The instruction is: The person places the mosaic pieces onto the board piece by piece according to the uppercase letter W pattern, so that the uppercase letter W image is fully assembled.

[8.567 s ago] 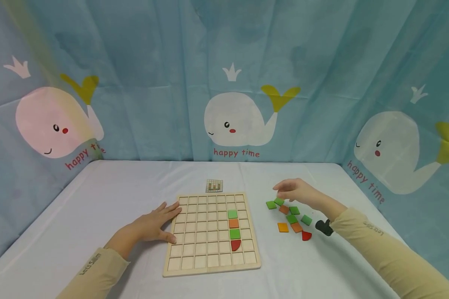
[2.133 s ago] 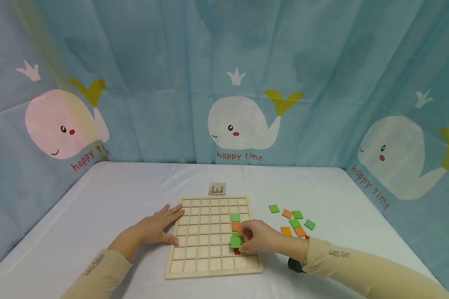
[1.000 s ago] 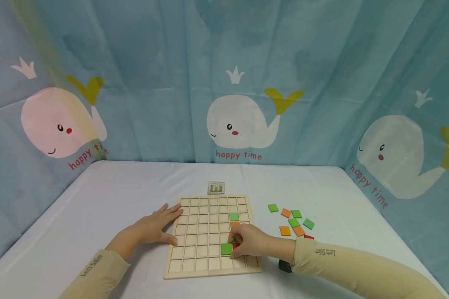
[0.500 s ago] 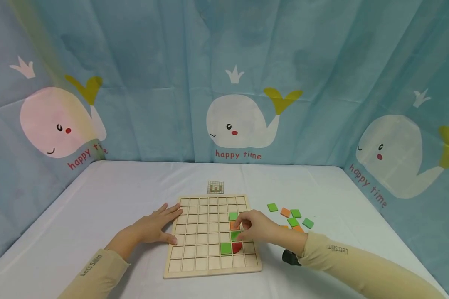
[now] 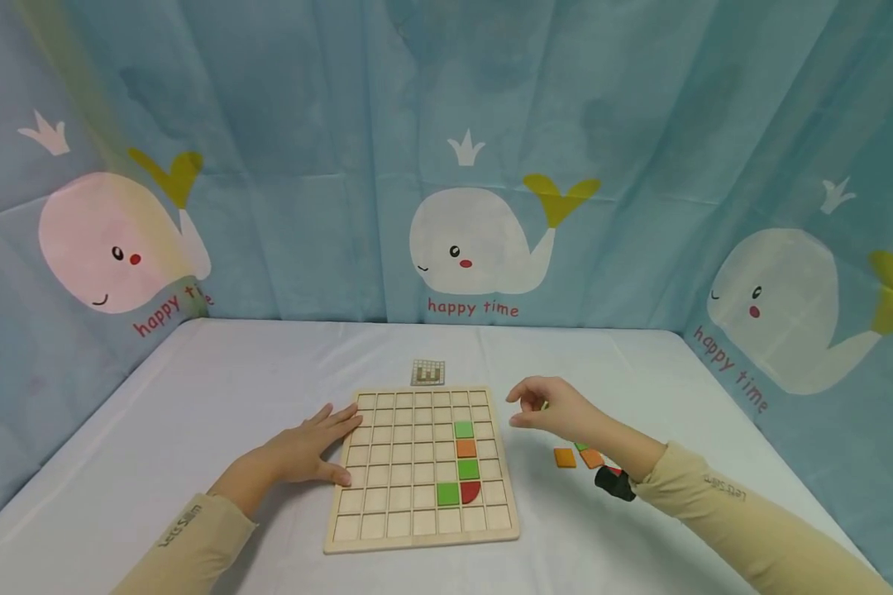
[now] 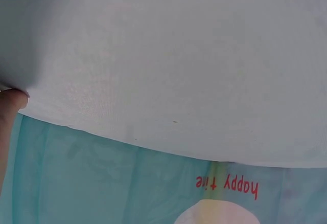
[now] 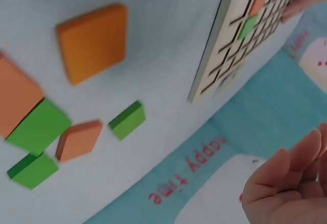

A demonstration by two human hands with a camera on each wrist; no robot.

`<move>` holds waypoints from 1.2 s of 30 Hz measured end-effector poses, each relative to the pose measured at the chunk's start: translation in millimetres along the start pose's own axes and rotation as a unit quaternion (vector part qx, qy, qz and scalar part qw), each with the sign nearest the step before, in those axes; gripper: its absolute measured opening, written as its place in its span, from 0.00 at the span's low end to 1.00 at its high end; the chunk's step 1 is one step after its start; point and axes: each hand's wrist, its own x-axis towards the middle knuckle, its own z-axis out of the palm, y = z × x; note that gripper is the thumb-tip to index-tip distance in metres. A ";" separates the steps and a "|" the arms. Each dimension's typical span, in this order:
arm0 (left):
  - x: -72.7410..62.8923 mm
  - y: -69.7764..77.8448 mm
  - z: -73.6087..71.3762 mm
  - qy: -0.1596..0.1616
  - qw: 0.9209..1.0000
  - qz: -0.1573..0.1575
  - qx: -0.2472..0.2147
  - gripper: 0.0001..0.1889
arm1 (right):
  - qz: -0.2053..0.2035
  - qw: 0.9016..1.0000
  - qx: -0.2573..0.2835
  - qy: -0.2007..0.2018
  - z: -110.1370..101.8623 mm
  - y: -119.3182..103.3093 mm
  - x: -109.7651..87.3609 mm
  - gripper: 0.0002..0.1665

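A wooden grid board (image 5: 390, 522) lies on the table. On its right side a column holds a light green tile (image 5: 464, 429), an orange tile (image 5: 465, 448), a green tile (image 5: 467, 468) and a red quarter-circle piece (image 5: 471, 492). Another green tile (image 5: 448, 494) sits left of the red piece. My left hand (image 5: 305, 450) rests spread at the board's left edge. Right of the board, my right hand (image 5: 558, 406) hovers above the loose tiles, thumb and fingers apart, nothing visibly held. In the right wrist view, a yellow-orange tile (image 7: 94, 42) and a small green tile (image 7: 127, 120) lie loose.
A small patterned grid card (image 5: 427, 373) lies behind the board. Loose tiles, partly hidden by my right forearm, include an orange one (image 5: 591, 458). A black object (image 5: 614, 483) is at the right wrist. A blue whale-print curtain (image 5: 305, 207) surrounds the table.
My right hand brought a green tile from the loose ones to the board and set it left of the red piece. It let go and moved back right. The left hand stayed put.
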 end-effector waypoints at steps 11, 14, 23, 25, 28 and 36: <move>-2.5 -0.6 3.3 0.000 1.000 -0.009 -0.012 0.52 | -0.018 0.998 -0.048 -0.031 -42.1 38.7 -2.7 0.12; -2.7 -0.7 3.0 0.001 1.000 -0.008 -0.013 0.52 | -0.034 0.998 -0.041 -0.046 -50.2 52.5 -2.3 0.12; -2.1 -1.7 2.7 0.000 1.000 -0.001 -0.005 0.51 | 0.012 0.993 -0.021 -0.117 -65.5 91.7 1.6 0.17; -2.1 -1.7 2.3 0.002 1.000 0.000 -0.004 0.51 | 0.028 0.989 -0.033 -0.139 -67.8 98.5 4.2 0.18; -2.5 -1.2 1.7 0.000 1.000 0.001 -0.005 0.51 | 0.049 0.983 -0.042 -0.173 -68.8 107.2 9.5 0.19; -2.0 2.6 0.2 -0.002 1.000 -0.007 -0.008 0.51 | 0.083 0.968 -0.028 -0.234 -70.5 117.9 24.8 0.15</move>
